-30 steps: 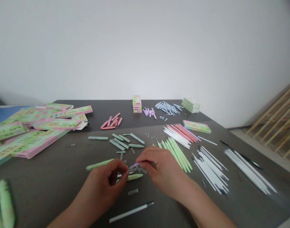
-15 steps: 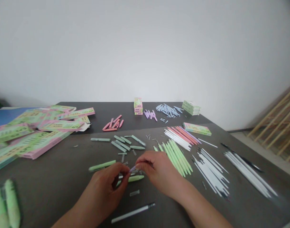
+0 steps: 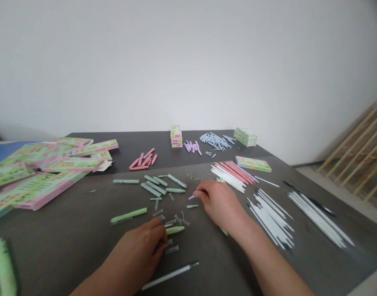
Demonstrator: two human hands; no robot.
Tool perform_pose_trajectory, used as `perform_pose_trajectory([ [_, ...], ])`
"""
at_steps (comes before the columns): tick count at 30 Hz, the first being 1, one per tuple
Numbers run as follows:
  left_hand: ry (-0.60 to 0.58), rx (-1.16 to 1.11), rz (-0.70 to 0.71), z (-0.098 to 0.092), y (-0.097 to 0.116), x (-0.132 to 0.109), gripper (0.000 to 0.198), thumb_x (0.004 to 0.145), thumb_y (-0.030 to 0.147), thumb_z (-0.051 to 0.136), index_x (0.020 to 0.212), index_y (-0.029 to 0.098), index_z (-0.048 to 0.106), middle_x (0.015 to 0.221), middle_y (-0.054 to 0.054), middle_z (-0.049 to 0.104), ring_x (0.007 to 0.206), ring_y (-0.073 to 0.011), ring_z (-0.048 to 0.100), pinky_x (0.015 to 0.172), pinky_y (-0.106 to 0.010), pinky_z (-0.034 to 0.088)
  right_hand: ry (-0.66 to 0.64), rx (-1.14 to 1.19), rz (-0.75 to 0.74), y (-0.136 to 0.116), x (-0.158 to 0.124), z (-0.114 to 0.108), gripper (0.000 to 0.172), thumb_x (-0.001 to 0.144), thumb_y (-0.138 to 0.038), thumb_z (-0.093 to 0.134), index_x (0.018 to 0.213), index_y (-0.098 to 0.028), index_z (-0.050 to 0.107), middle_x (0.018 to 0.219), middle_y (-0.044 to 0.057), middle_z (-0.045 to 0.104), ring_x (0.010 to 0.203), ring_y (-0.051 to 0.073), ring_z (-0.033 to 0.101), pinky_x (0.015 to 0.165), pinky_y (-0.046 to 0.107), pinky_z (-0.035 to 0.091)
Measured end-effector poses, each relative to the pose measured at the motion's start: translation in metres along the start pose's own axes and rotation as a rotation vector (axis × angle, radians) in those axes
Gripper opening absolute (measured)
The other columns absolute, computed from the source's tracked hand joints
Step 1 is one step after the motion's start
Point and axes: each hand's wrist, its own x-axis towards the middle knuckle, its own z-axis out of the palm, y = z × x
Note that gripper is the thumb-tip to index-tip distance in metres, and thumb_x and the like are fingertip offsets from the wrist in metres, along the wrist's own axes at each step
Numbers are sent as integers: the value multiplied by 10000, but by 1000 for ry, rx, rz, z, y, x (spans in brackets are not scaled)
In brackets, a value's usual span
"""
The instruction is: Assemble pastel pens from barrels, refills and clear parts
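Note:
My right hand is closed in a pinch, and a small light-purple plastic piece pokes out from its fingertips, low over the table. Just below that piece lies a short pale-green part. My left hand rests low on the table with its fingers curled in. Its fingertips are beside a light-green pen barrel, and what they grip, if anything, is hidden. Small clear plastic sleeves lie around it. A white pen refill with a dark tip lies in front of me.
Dusty-green pen parts lie ahead, with coral ones behind. White refills and coral barrels spread on the right. Printed boxes pile up at left. Purple pieces and blue pieces lie at the back.
My hands have come apart. The right has moved forward and right with the purple piece; the left has dropped toward the green barrel. A short pale-green part now shows on the table.

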Motion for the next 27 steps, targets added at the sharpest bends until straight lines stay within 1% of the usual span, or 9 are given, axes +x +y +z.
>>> perform_pose_trajectory([
  [4,-7,16,-4,9,-3,4,213,791,140,414,782,223,609,875,-15,609,811,-170,605,706,-258,437,-44,22,-14,-1,-2,2,163,828,-205,528,783,-203,685,794,36,693,738,164,607,631,239,361],
  [7,-3,-7,-15,8,-6,5,164,790,174,452,785,228,606,869,-5,610,808,-170,601,704,-260,432,-79,32,-19,0,-2,5,144,807,-188,544,760,-206,679,766,23,693,712,155,607,623,232,359],
  [9,23,-26,-8,5,-7,5,154,806,199,451,783,228,601,845,0,608,795,-164,595,701,-258,424,-80,18,-25,1,-1,7,141,801,-181,545,758,-208,676,765,22,696,727,162,613,631,237,359],
  [11,71,-35,3,3,-8,7,197,842,218,408,789,226,598,830,-2,601,783,-157,590,705,-258,418,-78,-7,-27,2,-1,9,136,795,-182,547,754,-209,674,765,24,698,738,176,619,626,245,357],
  [13,115,-17,1,1,-7,10,240,865,223,366,824,225,603,856,-13,591,787,-156,589,712,-261,418,-77,-28,-30,2,-1,11,129,789,-186,552,746,-211,671,758,26,697,736,187,622,614,254,352],
  [15,131,30,-8,2,-7,16,249,862,217,365,876,227,613,905,-27,580,802,-161,590,721,-267,423,-83,-19,-44,1,-1,12,127,786,-186,554,746,-213,671,761,25,697,738,188,624,614,257,354],
  [17,132,80,-5,5,-7,22,247,847,202,381,895,228,622,928,-36,572,822,-168,589,734,-273,428,-97,17,-62,1,-2,14,134,785,-176,553,751,-217,676,774,21,700,754,183,624,629,253,361],
  [21,121,130,11,9,-7,31,250,836,175,383,824,212,630,899,-43,567,833,-174,582,743,-277,436,-101,64,-88,1,-2,17,151,773,-152,551,769,-223,685,794,19,702,780,180,621,654,254,371],
  [27,92,143,0,8,-6,34,262,840,170,367,780,192,622,879,-51,564,801,-175,585,715,-282,438,-84,125,-72,-1,-2,20,131,764,-159,569,781,-223,683,758,13,695,711,161,610,602,241,367],
])
